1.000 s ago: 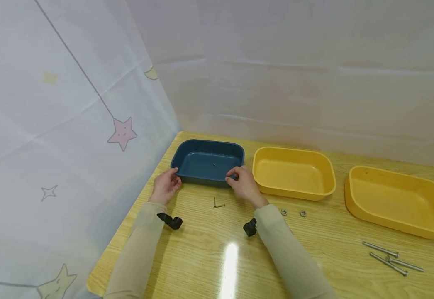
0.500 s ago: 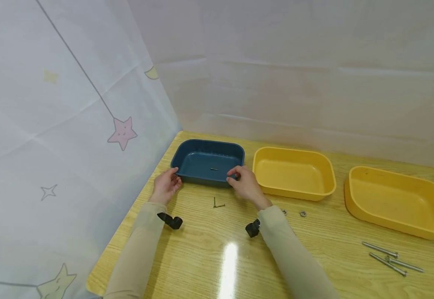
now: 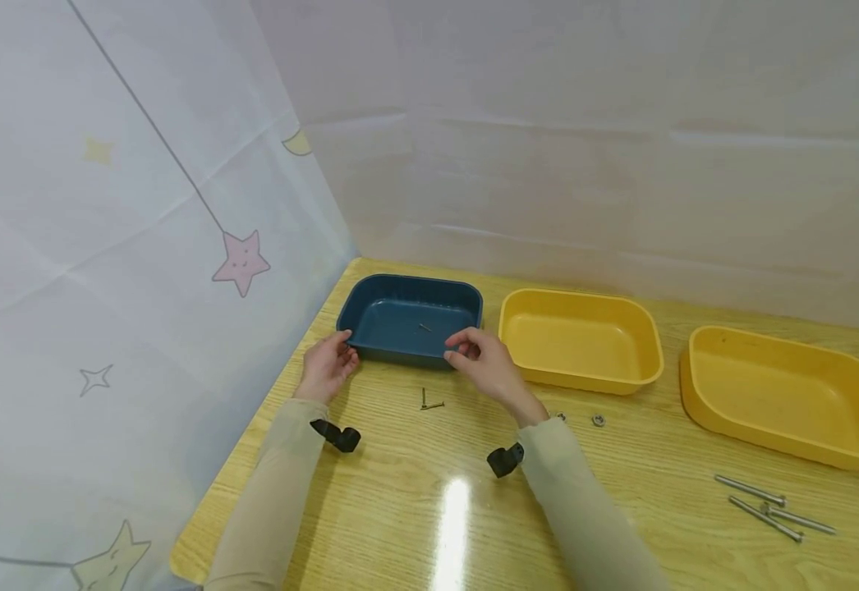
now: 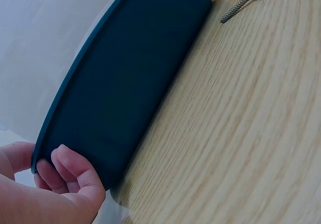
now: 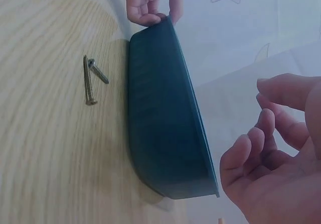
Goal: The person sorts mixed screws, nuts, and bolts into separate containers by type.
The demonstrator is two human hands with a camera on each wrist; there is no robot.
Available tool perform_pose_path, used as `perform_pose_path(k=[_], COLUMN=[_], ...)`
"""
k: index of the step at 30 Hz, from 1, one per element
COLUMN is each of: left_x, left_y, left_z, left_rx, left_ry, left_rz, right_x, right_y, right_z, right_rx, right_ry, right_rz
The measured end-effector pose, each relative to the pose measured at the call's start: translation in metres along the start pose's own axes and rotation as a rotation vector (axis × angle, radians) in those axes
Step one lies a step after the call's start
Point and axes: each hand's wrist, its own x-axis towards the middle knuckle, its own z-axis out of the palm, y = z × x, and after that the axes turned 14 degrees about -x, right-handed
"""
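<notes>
At the far left of the table stands a dark blue tray (image 3: 400, 356). My left hand (image 3: 323, 367) holds its front left corner, thumb at the rim and fingers curled against the outer wall. A small screw (image 3: 425, 327) lies on the tray's floor. My right hand (image 3: 490, 365) is over the front right corner; in the right wrist view its loosely bent fingers (image 5: 239, 151) are apart from the tray, with nothing visible between thumb and forefinger. Two more screws (image 3: 433, 405) lie crossed on the wood in front of the tray.
Two yellow trays stand to the right, a nearer one (image 3: 585, 382) and a farther one (image 3: 792, 439). Nuts (image 3: 599, 420) lie by my right wrist, one partly hidden by the sleeve. Three long bolts (image 3: 765, 519) lie at the right. A patterned sheet (image 3: 141, 328) borders the left side.
The screw in the blue tray has turned, lying level half a second ago and slanted now. My right wrist has swung slightly to the right and toward me. My left hand stays put.
</notes>
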Motion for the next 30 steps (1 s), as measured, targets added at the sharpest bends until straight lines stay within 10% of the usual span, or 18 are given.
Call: perform_pose_path(k=[30], left_x=[0.005], left_y=[0.001], left_z=[0.0], left_rx=[-0.035], left_ry=[-0.022], left_rz=[-0.015], right_x=[-0.019], right_y=[0.037], right_z=[0.052], right_rx=[-0.048], right_ry=[-0.145], right_rz=[0.022])
